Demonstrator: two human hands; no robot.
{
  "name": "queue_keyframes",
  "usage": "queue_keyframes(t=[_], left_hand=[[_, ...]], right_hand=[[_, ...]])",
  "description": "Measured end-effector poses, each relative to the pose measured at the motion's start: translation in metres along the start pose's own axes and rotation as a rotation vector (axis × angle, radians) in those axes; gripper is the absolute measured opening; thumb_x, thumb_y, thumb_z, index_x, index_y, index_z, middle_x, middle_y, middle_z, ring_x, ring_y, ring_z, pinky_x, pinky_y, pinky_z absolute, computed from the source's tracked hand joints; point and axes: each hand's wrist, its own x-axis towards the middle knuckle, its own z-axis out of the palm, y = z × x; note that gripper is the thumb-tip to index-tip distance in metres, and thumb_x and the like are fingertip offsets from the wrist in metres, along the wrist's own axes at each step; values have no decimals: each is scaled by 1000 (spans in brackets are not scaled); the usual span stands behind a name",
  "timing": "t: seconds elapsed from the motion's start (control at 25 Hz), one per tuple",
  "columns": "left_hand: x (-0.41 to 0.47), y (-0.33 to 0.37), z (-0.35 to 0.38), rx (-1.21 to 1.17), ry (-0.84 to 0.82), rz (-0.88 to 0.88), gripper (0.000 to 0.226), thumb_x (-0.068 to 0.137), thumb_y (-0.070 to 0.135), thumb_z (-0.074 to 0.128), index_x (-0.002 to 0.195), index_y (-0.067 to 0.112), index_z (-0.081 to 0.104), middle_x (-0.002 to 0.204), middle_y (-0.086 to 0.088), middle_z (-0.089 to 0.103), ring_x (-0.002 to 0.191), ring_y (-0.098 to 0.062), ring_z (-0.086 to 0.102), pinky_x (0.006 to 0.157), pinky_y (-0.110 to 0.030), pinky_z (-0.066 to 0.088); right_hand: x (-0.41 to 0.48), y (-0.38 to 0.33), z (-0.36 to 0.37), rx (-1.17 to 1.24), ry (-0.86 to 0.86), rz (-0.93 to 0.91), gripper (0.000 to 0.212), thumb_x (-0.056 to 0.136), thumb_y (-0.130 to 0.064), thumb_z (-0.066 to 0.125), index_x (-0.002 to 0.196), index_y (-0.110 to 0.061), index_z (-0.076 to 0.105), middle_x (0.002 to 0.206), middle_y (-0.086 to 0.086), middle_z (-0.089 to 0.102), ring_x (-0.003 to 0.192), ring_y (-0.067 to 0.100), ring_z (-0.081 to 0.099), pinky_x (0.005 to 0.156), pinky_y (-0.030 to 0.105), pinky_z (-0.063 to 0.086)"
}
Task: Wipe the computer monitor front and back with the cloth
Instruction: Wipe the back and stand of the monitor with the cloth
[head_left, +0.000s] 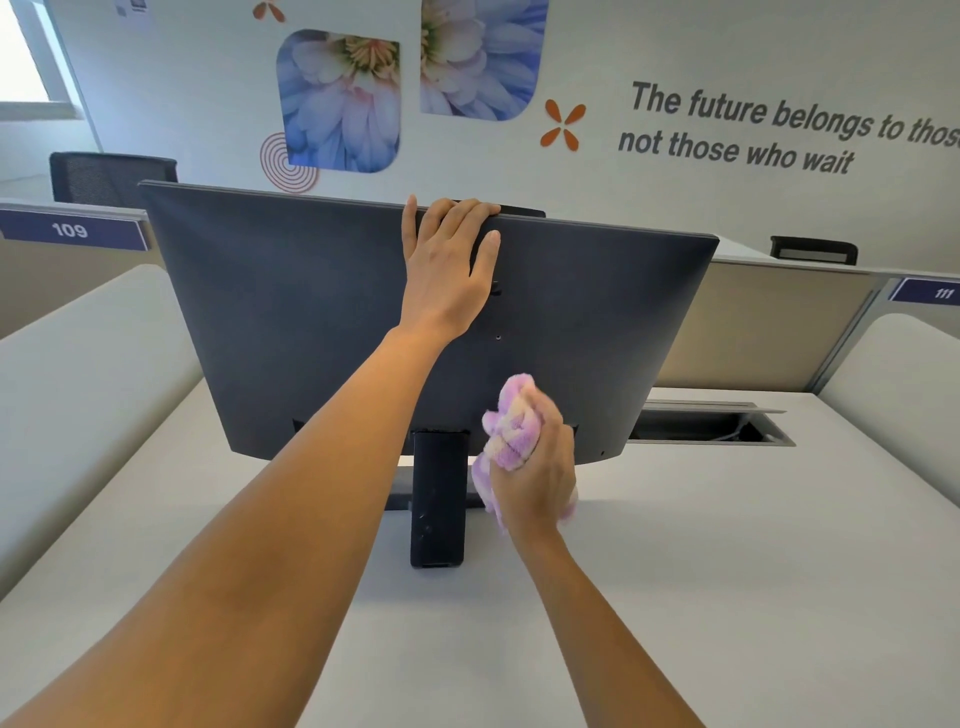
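Head view: monitor (311, 312) stands mid-surface, matte dark back towards camera, its screen side out of sight. Left hand (447, 270) grips the top edge, fingers hooked over so the tips are hidden, thumb flat on the back. Right hand (535, 478) clutches the cloth (511, 426), a bunched, fluffy pink-lilac-yellow wad pressed to the lower back panel just right of the stand (438, 499). Stand is a black rectangular post; its base is partly covered by hand and cloth. Surface (727, 571) is plain white. An open cable hatch (711, 423) sits right of the monitor. Dividers carry tags, one reading 109 (70, 229). Mesh chair (104, 176) far left. Wall lettering (753, 130) is cut off at the frame edge.
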Motion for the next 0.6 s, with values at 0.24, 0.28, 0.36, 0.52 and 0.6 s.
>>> queue_keyframes(t=[0.24,0.28,0.36,0.52,0.6], left_hand=[[0,-1,-1,-5,-17,2,40,96,32,31,128,21,53,130,5,54,130,-13,36,116,-36,-9],[0,-1,-1,-5,-17,2,40,96,32,32,128,21,53,130,5,54,129,-13,36,116,-37,-9],[0,-1,-2,-12,-20,1,39,97,31,32,128,20,52,130,5,53,130,-14,36,116,-36,-9],[0,0,-2,3,-27,3,41,96,33,30,129,21,51,132,5,52,131,-14,35,115,-36,-10],[0,-1,-2,3,-28,-4,42,96,34,30,129,21,51,133,4,52,132,-14,35,115,-35,-10]], right_hand=[[-9,11,20,-486,-182,-330,79,56,-28,83,129,-20,56,99,1,63,72,20,56,57,30,50],[-20,19,19,-519,-247,-382,79,53,-29,86,126,-20,59,97,1,65,72,20,58,57,30,51],[-32,33,15,-531,-281,-395,80,45,-28,91,119,-19,65,94,3,68,72,22,62,57,30,52],[-8,21,9,-403,-107,-295,68,54,-28,86,118,-18,65,101,4,67,78,22,61,61,29,51],[0,10,9,-433,-81,-330,66,56,-30,85,118,-18,65,101,4,66,77,21,60,60,29,49]])
